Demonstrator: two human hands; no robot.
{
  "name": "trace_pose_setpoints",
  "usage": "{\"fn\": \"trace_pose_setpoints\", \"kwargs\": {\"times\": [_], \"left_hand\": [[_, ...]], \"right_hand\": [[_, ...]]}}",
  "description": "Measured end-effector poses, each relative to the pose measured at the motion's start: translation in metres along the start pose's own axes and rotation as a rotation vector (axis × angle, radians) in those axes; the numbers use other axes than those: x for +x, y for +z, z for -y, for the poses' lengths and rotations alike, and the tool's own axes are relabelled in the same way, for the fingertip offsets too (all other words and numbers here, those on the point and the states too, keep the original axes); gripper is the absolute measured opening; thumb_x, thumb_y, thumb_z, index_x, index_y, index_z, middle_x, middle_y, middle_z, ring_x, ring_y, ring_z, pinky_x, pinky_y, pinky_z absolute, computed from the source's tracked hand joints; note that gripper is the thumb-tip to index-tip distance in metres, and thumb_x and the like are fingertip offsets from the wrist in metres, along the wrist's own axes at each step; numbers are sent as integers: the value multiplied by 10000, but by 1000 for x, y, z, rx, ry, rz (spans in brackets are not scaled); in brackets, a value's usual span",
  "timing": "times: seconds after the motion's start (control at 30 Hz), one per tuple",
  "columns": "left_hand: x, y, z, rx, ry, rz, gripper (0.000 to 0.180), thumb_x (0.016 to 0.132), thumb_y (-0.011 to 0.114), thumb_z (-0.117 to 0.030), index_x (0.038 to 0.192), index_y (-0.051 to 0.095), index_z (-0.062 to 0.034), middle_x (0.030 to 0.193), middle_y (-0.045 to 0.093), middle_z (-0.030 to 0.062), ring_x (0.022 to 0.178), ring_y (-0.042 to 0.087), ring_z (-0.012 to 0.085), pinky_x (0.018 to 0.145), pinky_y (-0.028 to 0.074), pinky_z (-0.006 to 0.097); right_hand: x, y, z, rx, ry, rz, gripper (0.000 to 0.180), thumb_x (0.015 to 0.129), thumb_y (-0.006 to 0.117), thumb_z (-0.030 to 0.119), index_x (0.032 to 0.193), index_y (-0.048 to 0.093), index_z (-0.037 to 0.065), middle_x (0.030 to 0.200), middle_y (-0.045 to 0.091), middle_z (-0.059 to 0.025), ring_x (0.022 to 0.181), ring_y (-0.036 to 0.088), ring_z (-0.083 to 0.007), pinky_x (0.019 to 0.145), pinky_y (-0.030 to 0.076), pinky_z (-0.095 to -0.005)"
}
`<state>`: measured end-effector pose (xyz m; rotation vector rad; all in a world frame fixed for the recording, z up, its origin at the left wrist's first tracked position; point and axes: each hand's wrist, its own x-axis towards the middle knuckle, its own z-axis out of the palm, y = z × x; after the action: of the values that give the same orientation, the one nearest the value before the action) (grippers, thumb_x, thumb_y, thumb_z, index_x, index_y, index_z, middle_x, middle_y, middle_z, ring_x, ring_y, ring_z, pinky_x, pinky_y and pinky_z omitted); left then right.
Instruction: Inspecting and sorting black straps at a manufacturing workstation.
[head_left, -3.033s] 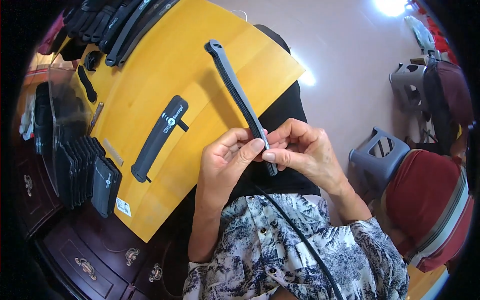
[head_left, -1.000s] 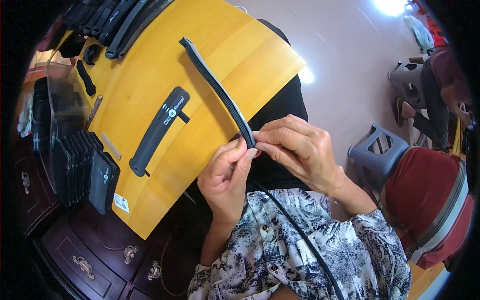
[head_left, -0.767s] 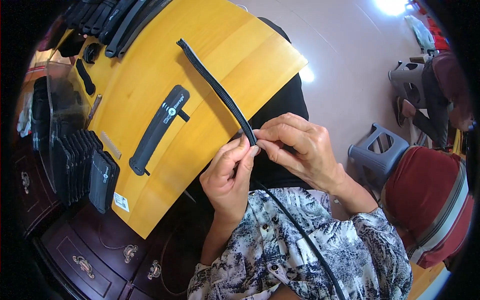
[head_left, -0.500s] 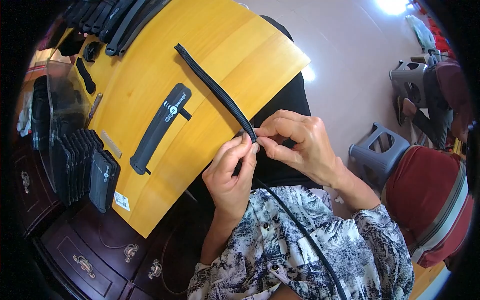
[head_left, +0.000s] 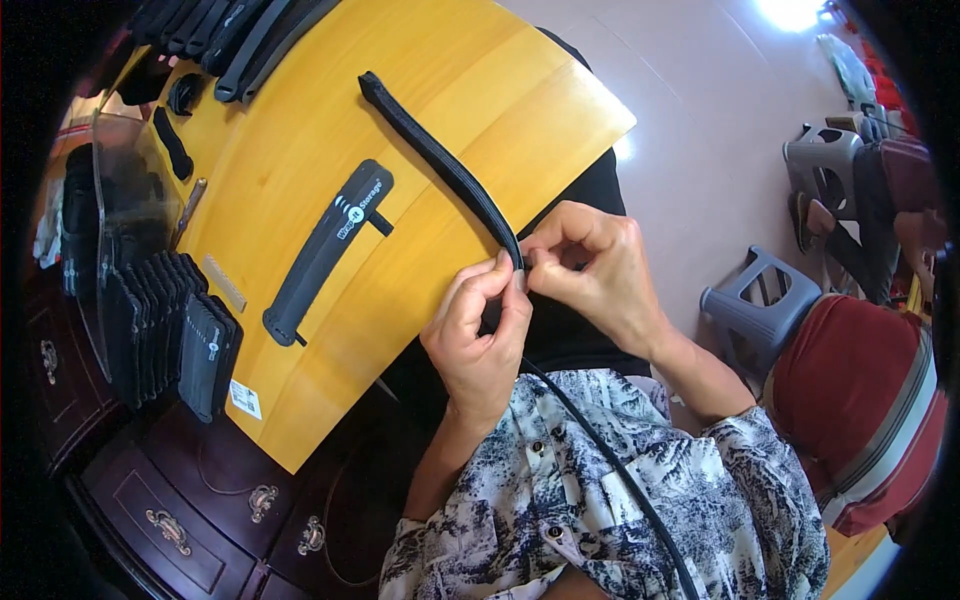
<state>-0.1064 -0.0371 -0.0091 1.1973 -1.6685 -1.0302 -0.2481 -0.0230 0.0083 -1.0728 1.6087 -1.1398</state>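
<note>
One black fabric strap (head_left: 455, 175), near end pinched by left hand (head_left: 473, 325); right hand (head_left: 602, 268) curled alongside, its grip unclear from here.

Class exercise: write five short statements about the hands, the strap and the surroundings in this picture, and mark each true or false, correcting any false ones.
1. The left hand grips the long dark strap. True.
2. A flat black strip with white print lies on the yellow table. True.
3. The right hand rests on the black strip. False: it is raised at the strap, close to the left hand.
4. A dark cord crosses the patterned shirt. True.
5. The drawers are white. False: they are dark brown.
</note>
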Motion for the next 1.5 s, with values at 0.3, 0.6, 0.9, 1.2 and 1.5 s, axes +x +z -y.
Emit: {"fn": "trace_pose_setpoints", "kwargs": {"times": [0.3, 0.6, 0.9, 1.2, 1.5], "left_hand": [[-2, -8, -3, -115, -74, -64, 178, 804, 657, 74, 975, 652, 24, 875, 658, 80, 742, 625, 118, 622, 492, 232], [0, -9, -5, 8, -13, -30, 142, 807, 661, 62, 942, 651, 18, 829, 651, 113, 731, 646, 193, 623, 515, 284], [1, -9, -3, -54, -27, -8, 121, 809, 659, 58, 925, 636, 29, 822, 643, 113, 709, 633, 190, 617, 501, 285], [1, -7, -2, -79, -85, 3, 123, 795, 668, 47, 911, 630, 31, 830, 637, 110, 682, 609, 182, 610, 489, 282], [1, -6, -2, -88, -75, -17, 113, 810, 661, 28, 920, 634, 31, 807, 623, 99, 667, 599, 176, 597, 479, 282]], "right_hand": [[0, -7, 14, 38, -22, 142, 175, 804, 703, 92, 883, 671, -62, 747, 667, -93, 641, 631, -103, 580, 518, -232], [1, -4, 8, 131, 76, 162, 163, 837, 675, 89, 914, 679, -54, 764, 673, -94, 650, 649, -103, 574, 525, -224], [2, -6, 11, 102, 114, 181, 174, 850, 648, 95, 906, 668, -68, 752, 679, -84, 629, 640, -94, 575, 526, -223], [8, -13, 7, 217, 226, 278, 193, 878, 634, 129, 925, 679, -53, 759, 688, -62, 623, 605, -71, 580, 514, -209], [6, -10, 11, 133, 171, 251, 189, 875, 638, 125, 922, 680, -53, 753, 692, -72, 639, 629, -81, 568, 516, -216]]}}
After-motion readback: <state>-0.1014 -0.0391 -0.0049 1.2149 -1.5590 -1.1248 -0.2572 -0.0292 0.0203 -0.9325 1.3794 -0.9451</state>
